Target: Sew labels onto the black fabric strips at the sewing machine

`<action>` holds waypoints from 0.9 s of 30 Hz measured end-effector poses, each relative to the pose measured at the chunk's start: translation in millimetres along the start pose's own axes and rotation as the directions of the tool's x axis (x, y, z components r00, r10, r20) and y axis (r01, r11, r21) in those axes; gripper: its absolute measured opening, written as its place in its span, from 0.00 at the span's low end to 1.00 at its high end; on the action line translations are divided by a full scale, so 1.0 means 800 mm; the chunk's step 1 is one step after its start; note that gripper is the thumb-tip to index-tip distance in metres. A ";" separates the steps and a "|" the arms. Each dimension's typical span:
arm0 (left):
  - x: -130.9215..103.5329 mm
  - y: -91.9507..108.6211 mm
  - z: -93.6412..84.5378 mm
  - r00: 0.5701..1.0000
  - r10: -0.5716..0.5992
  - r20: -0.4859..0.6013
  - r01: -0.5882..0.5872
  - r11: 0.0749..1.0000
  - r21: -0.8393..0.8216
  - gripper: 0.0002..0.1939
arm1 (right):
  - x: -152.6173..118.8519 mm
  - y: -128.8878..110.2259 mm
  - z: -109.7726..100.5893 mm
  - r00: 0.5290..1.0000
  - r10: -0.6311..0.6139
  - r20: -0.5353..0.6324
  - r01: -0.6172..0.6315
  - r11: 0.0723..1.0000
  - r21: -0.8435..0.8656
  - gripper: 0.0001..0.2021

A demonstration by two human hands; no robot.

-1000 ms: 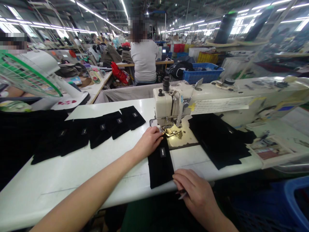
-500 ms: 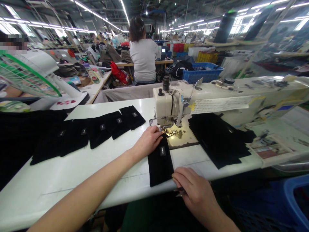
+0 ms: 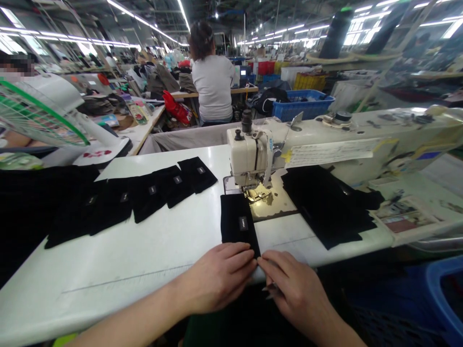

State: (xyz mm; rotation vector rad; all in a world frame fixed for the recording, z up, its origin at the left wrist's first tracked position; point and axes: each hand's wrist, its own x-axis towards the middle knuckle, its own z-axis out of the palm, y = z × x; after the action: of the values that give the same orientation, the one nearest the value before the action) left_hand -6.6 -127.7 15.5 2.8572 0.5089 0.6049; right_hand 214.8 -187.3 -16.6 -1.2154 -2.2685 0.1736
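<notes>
Near the front edge of the sewing table [image 3: 144, 255]: one black fabric piece [image 3: 235, 219] with a small label [image 3: 243, 223] lies left of the metal plate's front part, its far end just beside the presser foot [image 3: 255, 194].
Left hand [image 3: 221, 275]: fingers are together and bent over the near end of this piece; whether they pinch it, I cannot tell.
Right hand [image 3: 294, 284]: thumb and forefinger are together at the near right corner of the piece, and a small pointed tool [image 3: 272, 290] is in the same hand.
Sewing machine [image 3: 249, 154]: its head stands above the metal plate [image 3: 275, 205], which is lit.
Labelled black pieces [image 3: 150, 195]: five in a slanting row, toward the left edge of the sewing table.
Black pile [image 3: 325, 202]: right of the plate, close to a tray [image 3: 408, 217] with small items.
Blue basket [image 3: 430, 284]: below the right front edge.
Beyond the machine: a person [image 3: 212, 86] in a white top, back turned.
</notes>
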 end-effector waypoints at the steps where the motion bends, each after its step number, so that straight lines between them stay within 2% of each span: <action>1: -0.001 0.000 -0.001 1.000 0.007 -0.001 -0.007 1.000 0.003 0.14 | 0.001 0.000 0.000 1.000 0.005 0.003 -0.005 1.000 0.005 0.24; 17: 0.009 -0.026 -0.003 1.000 0.003 0.019 -0.003 1.000 -0.003 0.13 | 0.027 0.011 0.003 0.997 0.069 0.036 -0.070 0.997 0.017 0.20; 27: 0.019 -0.041 -0.007 1.000 0.020 0.005 -0.020 1.000 0.019 0.13 | 0.048 0.022 0.002 0.994 0.091 0.053 -0.089 0.995 -0.036 0.17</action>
State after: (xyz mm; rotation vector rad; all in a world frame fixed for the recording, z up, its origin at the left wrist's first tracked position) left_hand -5.9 -90.9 18.2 2.8841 0.4891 0.5992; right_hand 210.1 -146.2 -8.2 -1.3467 -2.2730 0.2053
